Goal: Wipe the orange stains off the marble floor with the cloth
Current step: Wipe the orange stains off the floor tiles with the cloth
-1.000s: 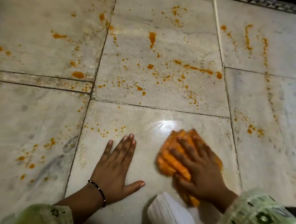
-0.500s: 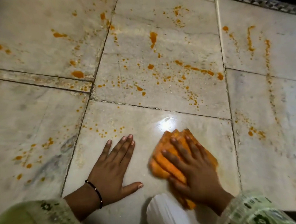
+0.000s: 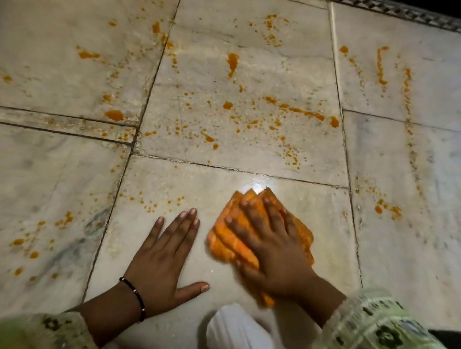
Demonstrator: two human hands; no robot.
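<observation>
Orange folded cloth lies flat on the pale marble floor under the right hand, whose grip is apart, fingers straight and pressing. Its long axis runs with that hand, far corners pointing away from the person. Nearest orange speckles sit forward-left, just past the left hand, also splayed flat, while heavier orange streaks lie beyond the grout line ahead.

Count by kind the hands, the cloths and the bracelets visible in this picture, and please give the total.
Hands: 2, left hand and right hand
Cloths: 1, orange cloth
Bracelets: 1, black bracelet
Total: 4
</observation>
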